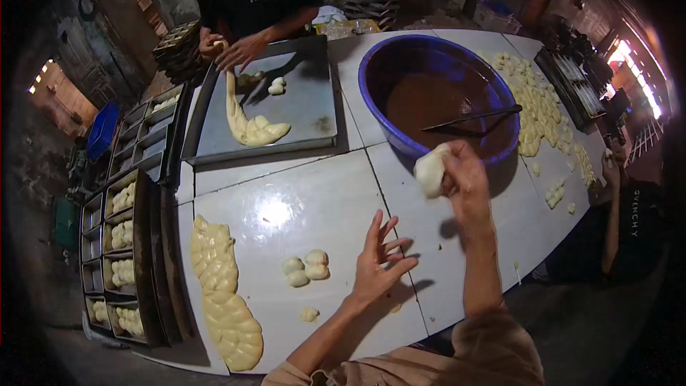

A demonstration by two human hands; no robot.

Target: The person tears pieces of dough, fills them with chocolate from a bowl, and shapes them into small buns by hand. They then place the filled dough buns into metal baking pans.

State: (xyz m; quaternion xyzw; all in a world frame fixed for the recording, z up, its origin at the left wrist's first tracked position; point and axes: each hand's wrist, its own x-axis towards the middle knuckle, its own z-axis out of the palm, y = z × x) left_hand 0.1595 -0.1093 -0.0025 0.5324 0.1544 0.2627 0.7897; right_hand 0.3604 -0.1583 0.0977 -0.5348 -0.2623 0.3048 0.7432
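Observation:
My right hand grips a pale lump of dough above the white tiled table, just in front of the blue tub of brown liquid, where a dark utensil rests across. My left hand is open, fingers spread, over the tiles. Left of it sit several small dough pieces and a stray bit. A long sheet of scored yellowish dough lies at the table's left.
Dough-filled tins stand at left. Across the table, a person's hands stretch dough over a metal tray. At right are spread dough pieces, a rack and another person's hand.

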